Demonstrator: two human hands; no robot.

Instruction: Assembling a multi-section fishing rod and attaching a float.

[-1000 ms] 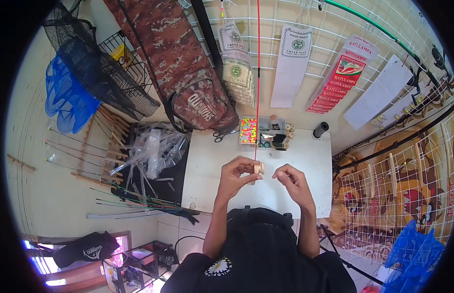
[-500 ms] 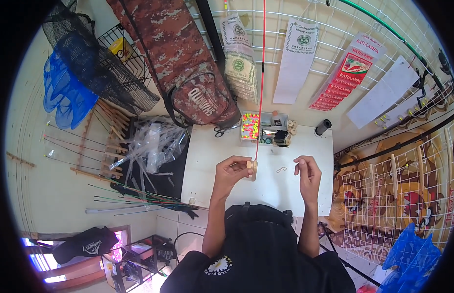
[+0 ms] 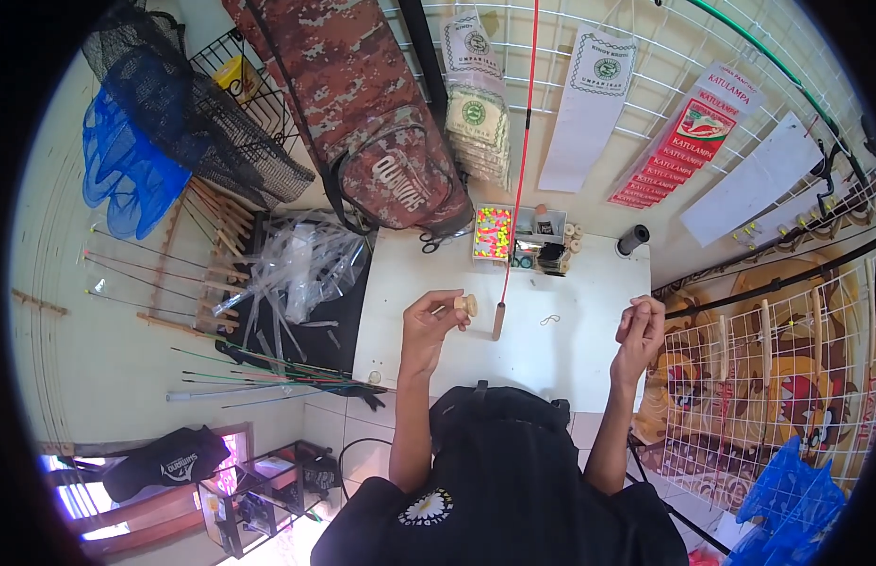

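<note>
Hazard: round tan wooden-looking spool (image 3: 467, 306) could drop | Cause: left hand (image 3: 429, 326), pinching it, relaxing | Right hand (image 3: 638, 336): fingers curled, contents unclear

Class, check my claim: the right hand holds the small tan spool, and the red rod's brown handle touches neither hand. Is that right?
Not the right hand: the head view shows the left hand holding the small tan spool. The rest stands.

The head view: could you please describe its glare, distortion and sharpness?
In the head view, a bright opening at lower left is washed out, straight lines bow toward the picture's edges, and the pale round piece in the left hand shows no obvious blur, though fine detail is too small.
</note>
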